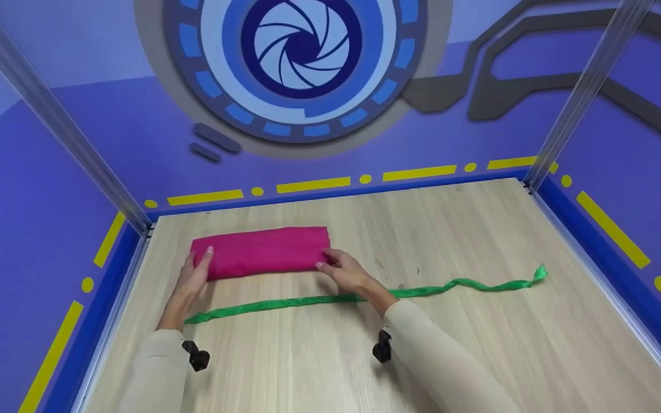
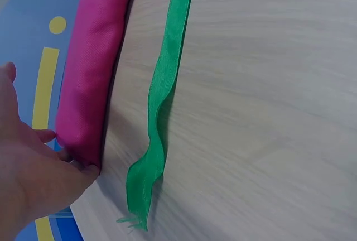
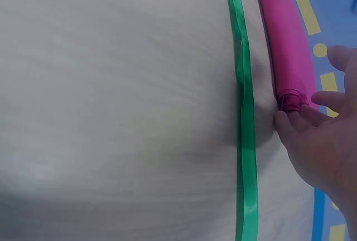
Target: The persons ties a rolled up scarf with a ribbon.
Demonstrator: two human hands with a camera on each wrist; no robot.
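1. Left grip point(image 1: 191, 280): fingers loosely extended, not clenched, touching the 9 o'clock end of the pink roll point(image 1: 261, 251). Roll bears 2 o'clock.
2. Right grip point(image 1: 346, 272): fingers spread, not clenched, touching the 3 o'clock end. Roll bears 9 to 10 o'clock.
3. Roll: lies on the desk point(image 1: 284, 355), between both grips.
4. Green ribbon point(image 1: 284, 303): on desk, roll's 6 o'clock side, apart.

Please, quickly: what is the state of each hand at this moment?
Left hand: holding the left end of the pink roll.
Right hand: touching the right end; whether it grips cannot be told.
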